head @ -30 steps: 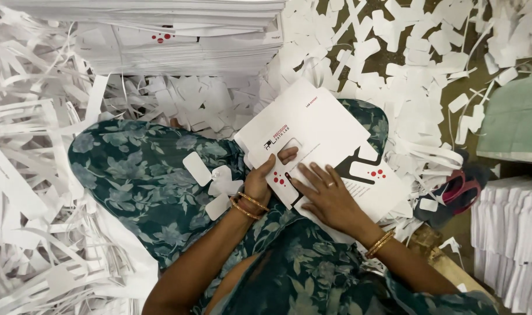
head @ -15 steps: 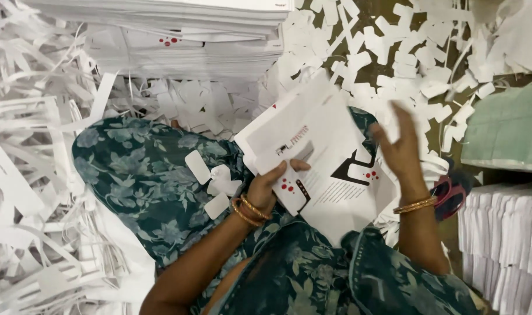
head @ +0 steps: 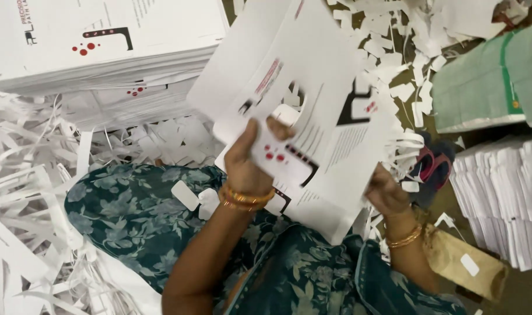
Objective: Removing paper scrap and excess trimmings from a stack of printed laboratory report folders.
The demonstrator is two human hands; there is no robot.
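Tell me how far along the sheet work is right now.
Done: punched-out tabs lie on the lap, trimmings heaped alongside. In hand: left hand and right hand lift printed sheets. Left: a tall stack of sheets waits.

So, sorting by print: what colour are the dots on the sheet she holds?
Red dots on the white printed sheet, clearest in the head view.
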